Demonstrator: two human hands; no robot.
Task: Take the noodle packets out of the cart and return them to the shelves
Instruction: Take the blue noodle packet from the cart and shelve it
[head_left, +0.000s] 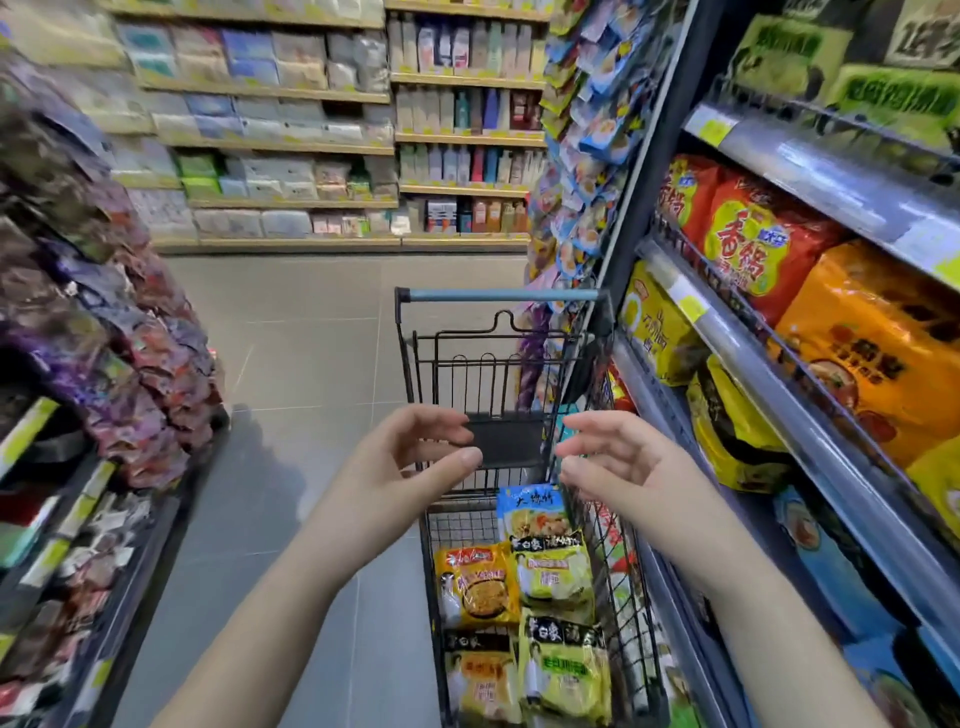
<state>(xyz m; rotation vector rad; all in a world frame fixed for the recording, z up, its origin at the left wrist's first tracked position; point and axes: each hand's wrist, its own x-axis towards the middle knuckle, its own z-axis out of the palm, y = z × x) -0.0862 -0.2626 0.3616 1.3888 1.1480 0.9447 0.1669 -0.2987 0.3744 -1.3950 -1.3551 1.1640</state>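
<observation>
A person's two arms, seen from a head-worn camera. The left hand (410, 457) and the right hand (618, 467) are bare. So are the left forearm (291, 597) and the right forearm (727, 597), uncovered from the wrists down to the bottom edge of the picture, where the view cuts them off. Both forearms are slender and smooth, narrowing toward the wrists, and the wide lens draws them out long. The fingers are slim. The left thumb (462, 462) ends in a short, plain nail trimmed close to the tip. The nails of the right hand are too blurred to make out.
</observation>
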